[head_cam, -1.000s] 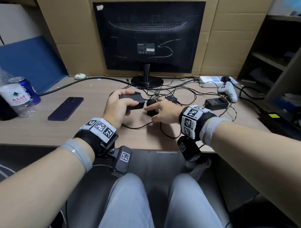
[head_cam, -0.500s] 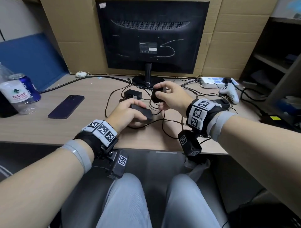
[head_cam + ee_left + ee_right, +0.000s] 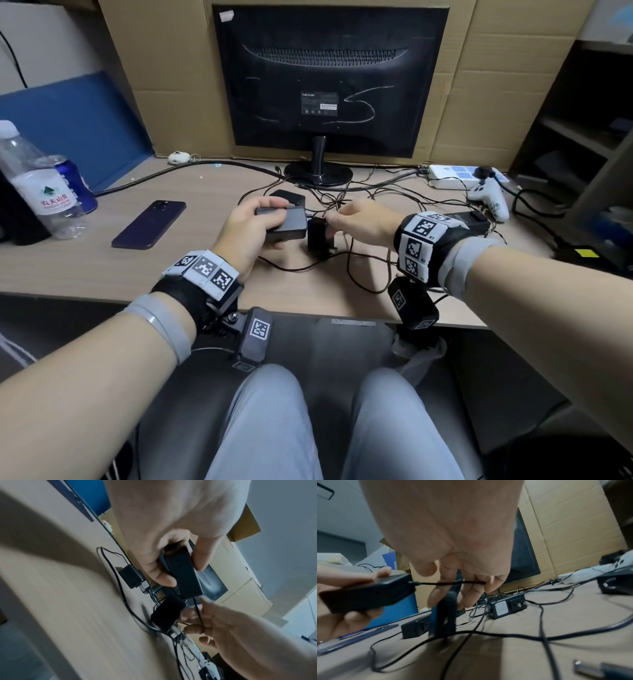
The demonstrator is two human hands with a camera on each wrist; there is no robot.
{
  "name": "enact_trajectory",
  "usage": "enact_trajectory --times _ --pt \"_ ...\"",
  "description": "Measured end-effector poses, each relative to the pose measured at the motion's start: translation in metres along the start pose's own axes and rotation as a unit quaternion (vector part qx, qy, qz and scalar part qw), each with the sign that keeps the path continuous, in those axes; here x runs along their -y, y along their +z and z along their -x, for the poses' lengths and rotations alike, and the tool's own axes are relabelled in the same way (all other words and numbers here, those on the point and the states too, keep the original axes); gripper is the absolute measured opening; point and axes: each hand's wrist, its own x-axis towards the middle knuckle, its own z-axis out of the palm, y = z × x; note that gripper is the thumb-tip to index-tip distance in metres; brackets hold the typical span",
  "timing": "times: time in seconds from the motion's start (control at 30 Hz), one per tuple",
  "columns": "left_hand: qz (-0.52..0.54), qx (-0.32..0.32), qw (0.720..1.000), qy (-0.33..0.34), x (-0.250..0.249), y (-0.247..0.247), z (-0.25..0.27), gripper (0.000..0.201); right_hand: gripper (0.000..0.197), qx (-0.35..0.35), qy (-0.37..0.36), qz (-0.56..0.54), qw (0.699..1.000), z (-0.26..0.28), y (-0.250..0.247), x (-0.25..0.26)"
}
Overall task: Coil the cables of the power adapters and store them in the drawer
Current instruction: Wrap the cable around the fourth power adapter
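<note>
My left hand (image 3: 253, 226) grips a flat black power adapter (image 3: 286, 222) just above the desk (image 3: 102, 274). Its thin cable (image 3: 452, 583) leaves the adapter's end, and my right hand (image 3: 359, 222) pinches that cable between thumb and fingers (image 3: 193, 629) close to the adapter (image 3: 181, 574). A smaller black adapter (image 3: 320, 236) stands upright on the desk between my hands. Another adapter (image 3: 287, 198) lies behind them, and a long one (image 3: 469, 219) is half hidden by my right wrist. Loose cables (image 3: 359, 192) tangle across the desk. No drawer shows.
A monitor (image 3: 329, 82) stands at the back against cardboard. A dark phone (image 3: 149, 224), a water bottle (image 3: 37, 185) and a blue can (image 3: 73, 181) are on the left. A white power strip (image 3: 459, 174) and a game controller (image 3: 489, 202) lie at the right.
My right hand let go of the small adapter it held up, which now stands on the desk, and took hold of the cable of the adapter in my left hand.
</note>
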Motion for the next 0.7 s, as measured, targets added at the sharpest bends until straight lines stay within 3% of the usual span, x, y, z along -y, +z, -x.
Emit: enact_trajectory --times 0.1,0.17,0.27,0.33,0.4,0.47,0.53,0.6,0.7 --pt "0.053 -0.057 0.996 -0.035 0.0 0.006 -0.005 0.007 0.033 -0.048 -0.01 -0.071 0.996 0.007 -0.011 -0.012" --pt "0.049 -0.052 0.996 -0.045 0.002 0.009 -0.004 0.021 0.024 -0.141 -0.015 -0.094 0.985 0.006 -0.015 -0.021" --pt "-0.038 0.02 0.998 -0.055 0.006 0.018 0.003 0.049 0.023 -0.295 0.01 -0.119 0.948 0.008 -0.028 -0.034" --pt "-0.058 0.074 0.991 -0.1 0.006 0.026 0.007 0.062 0.034 -0.322 0.003 -0.16 0.933 0.012 -0.035 -0.04" --pt "-0.067 0.117 0.984 -0.118 0.006 0.035 0.009 0.064 0.035 -0.32 -0.01 -0.196 0.927 0.014 -0.039 -0.046" --pt "-0.15 0.145 0.975 -0.079 0.004 0.044 0.007 0.059 0.032 -0.299 -0.024 -0.269 0.915 0.016 -0.04 -0.045" --pt "-0.276 0.171 0.946 -0.02 -0.001 0.055 0.008 0.046 0.029 -0.263 -0.036 -0.363 0.893 0.021 -0.042 -0.04" --pt "-0.342 0.203 0.918 -0.002 -0.004 0.066 0.007 0.038 0.033 -0.218 -0.029 -0.425 0.878 0.029 -0.045 -0.033" --pt "-0.349 0.235 0.907 0.008 -0.004 0.085 0.007 0.028 0.042 -0.165 -0.021 -0.435 0.885 0.043 -0.05 -0.026"
